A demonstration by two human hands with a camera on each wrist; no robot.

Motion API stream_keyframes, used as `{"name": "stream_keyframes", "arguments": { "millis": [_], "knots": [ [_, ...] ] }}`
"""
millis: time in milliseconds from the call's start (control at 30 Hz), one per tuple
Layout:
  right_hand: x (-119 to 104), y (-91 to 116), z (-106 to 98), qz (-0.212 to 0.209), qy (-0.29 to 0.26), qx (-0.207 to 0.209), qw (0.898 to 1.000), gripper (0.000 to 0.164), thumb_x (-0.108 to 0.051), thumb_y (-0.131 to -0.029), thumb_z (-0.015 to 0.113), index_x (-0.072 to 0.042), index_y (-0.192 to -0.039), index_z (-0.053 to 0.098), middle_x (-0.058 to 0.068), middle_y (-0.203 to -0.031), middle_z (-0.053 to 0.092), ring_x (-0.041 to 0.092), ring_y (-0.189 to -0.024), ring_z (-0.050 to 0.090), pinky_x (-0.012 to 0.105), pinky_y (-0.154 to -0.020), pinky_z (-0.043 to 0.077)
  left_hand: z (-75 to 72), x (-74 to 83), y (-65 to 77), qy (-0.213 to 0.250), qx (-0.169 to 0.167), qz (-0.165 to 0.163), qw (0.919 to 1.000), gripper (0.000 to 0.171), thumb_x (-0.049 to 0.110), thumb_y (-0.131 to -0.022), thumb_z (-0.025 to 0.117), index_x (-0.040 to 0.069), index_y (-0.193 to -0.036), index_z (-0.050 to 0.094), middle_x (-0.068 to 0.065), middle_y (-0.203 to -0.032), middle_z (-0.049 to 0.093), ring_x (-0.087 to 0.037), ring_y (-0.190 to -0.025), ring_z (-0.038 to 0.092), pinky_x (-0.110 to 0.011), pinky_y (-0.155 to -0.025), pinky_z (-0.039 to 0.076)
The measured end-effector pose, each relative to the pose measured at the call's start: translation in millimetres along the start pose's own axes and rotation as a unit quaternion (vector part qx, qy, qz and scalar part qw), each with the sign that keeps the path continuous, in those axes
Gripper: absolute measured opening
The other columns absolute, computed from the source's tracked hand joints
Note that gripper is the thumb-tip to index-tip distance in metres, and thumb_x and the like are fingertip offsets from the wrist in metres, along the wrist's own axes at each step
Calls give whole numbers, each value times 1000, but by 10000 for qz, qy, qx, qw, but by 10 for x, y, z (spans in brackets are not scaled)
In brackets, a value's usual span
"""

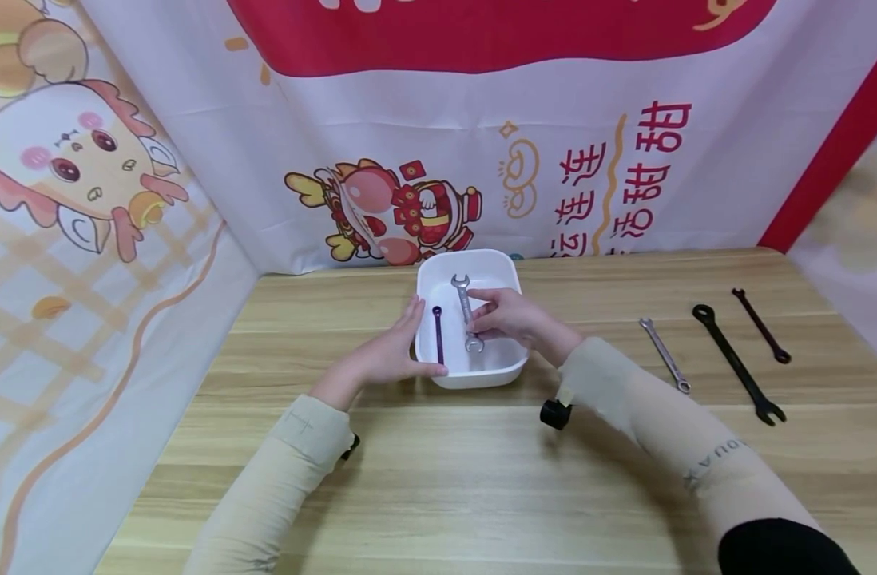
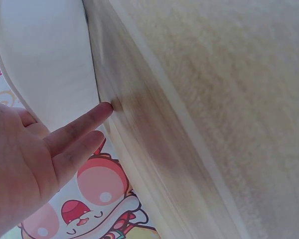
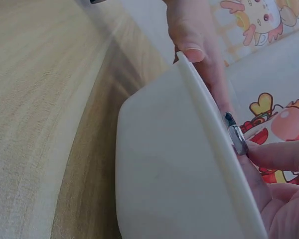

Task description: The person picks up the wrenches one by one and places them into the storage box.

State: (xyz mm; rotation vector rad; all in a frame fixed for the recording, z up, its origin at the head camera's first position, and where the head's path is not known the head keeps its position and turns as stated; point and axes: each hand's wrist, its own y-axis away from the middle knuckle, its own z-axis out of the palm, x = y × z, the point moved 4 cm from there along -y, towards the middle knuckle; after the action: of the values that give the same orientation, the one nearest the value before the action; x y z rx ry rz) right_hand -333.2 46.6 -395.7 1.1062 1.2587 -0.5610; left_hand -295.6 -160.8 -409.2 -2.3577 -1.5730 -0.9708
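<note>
A white plastic tub [image 1: 510, 370] stands on the table near the back curtain. My left hand [image 1: 377, 351] holds the tub at its left side, thumb over the front rim and fingers along the outer wall. In the left wrist view, two of those fingers [image 2: 79, 122] reach out fairly straight beside the tub. My right hand [image 1: 510, 318] pinches a silver wrench [image 1: 464, 303] with open jaws at both ends, over the tub's inside. Part of its lower shank is behind the fingers. A small dark wrench [image 1: 439, 335] lies in the tub, left of the silver one.
Right of the tub, a silver combination wrench [image 1: 664, 355], a large black wrench [image 1: 736, 363] and a slim dark wrench [image 1: 762, 326] lie apart on the wooden table [image 1: 438, 479]. A printed curtain [image 1: 266, 176] closes off the back.
</note>
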Motion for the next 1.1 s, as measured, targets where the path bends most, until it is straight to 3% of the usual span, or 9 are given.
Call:
{"name": "stream_keyframes", "arguments": {
  "millis": [367,633,900,1100],
  "knots": [
    [48,-86,107,439,343,123,9984,80,7,-92,70,-9,-161,33,11,-100,63,17,-82,65,27,-79,60,9,14,17,131,-5,-14,9999,126,50,-85,82,11,-164,-8,-5,-169,-20,-28,-156,1,-46,-124,15],
    [55,-122,161,416,351,108,9985,83,11,-89,71,-6,-160,32,11,-96,62,16,-80,64,27,-81,59,0,7,7,148,36,10,9999,124,50,-86,81,10,-164,-6,-8,-170,-18,-28,-156,2,-47,-123,16],
    [96,-199,184,564,729,219,9955,83,6,-89,73,-9,-161,33,13,-104,63,17,-82,64,27,-82,58,-7,9,23,124,13,-6,9999,124,50,-86,81,9,-164,-6,-6,-169,-20,-28,-156,1,-46,-124,15],
    [143,-234,205,604,1034,201,9926,82,6,-89,73,-8,-160,34,13,-99,63,17,-78,63,26,-79,58,-8,-2,9,173,-6,18,9998,124,52,-86,80,10,-165,-6,-3,-169,-21,-27,-156,-1,-47,-124,14]
  ]
}}
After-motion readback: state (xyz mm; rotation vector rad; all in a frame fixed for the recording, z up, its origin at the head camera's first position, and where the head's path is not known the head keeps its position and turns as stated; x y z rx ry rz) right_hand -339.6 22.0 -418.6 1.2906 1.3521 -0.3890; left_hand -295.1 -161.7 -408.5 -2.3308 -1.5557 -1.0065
